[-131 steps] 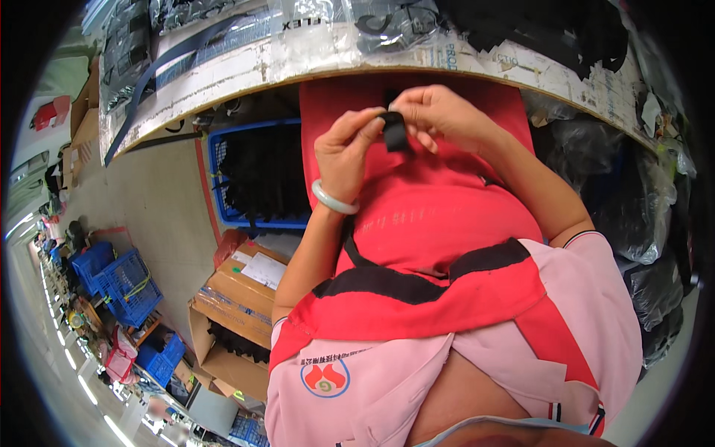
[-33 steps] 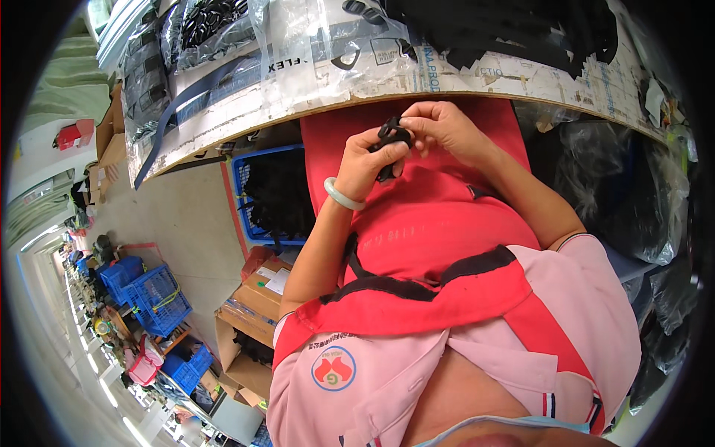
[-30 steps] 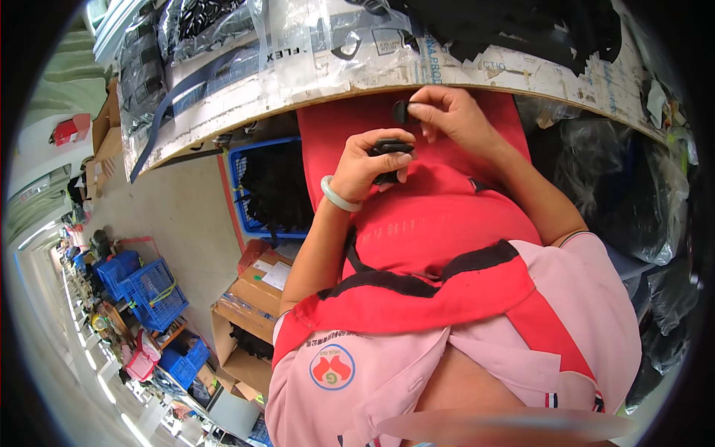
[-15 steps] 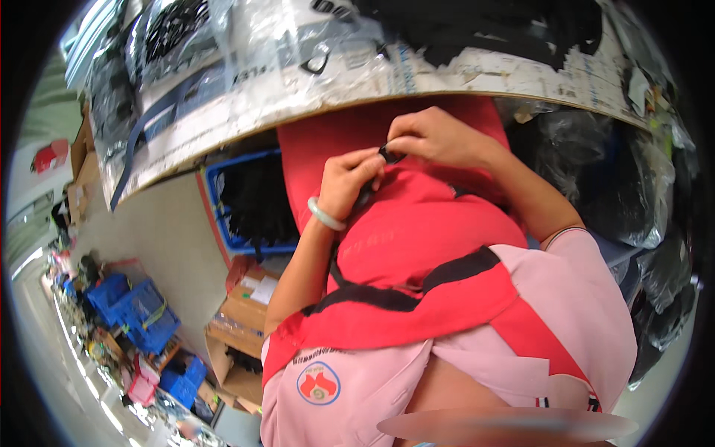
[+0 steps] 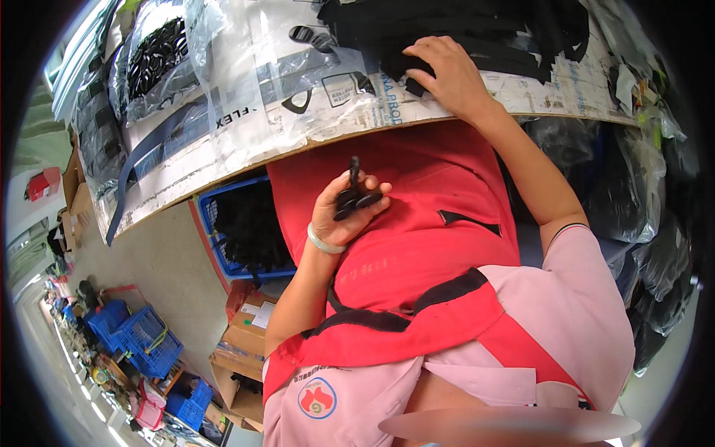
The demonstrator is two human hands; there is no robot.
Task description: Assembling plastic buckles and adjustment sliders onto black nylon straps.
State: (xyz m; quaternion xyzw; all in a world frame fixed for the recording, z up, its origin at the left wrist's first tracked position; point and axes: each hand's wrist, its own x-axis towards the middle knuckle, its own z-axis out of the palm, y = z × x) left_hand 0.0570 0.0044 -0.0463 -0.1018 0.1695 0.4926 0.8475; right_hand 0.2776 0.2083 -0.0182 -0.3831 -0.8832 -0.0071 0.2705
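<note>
My left hand (image 5: 344, 212) is palm up over the red apron (image 5: 417, 194), its fingers curled around several small black pieces (image 5: 347, 200). One dark piece stands up past the fingertips; their exact kind is hard to make out. My right hand (image 5: 453, 80) reaches over the near edge of the table, thumb and fingers apart, at a pile of black fabric strips (image 5: 462, 37). Dark material shows between its thumb and fingers, and I see no firm grip on it. Left of that hand, a black triangular ring (image 5: 297, 102) and black oval buckles (image 5: 313, 36) lie on clear plastic.
A clear bag of black rings (image 5: 158, 56) sits at the table's far left, and a dark strap (image 5: 141, 141) hangs off the edge. Below stand a blue crate (image 5: 231, 195) with black items and cardboard boxes (image 5: 246, 328). Black plastic bags (image 5: 618, 186) fill the right side.
My hands were together over the apron at a small black piece. My right hand has moved up to the black strips; my left hand has turned palm up and lowered slightly, showing the pieces.
</note>
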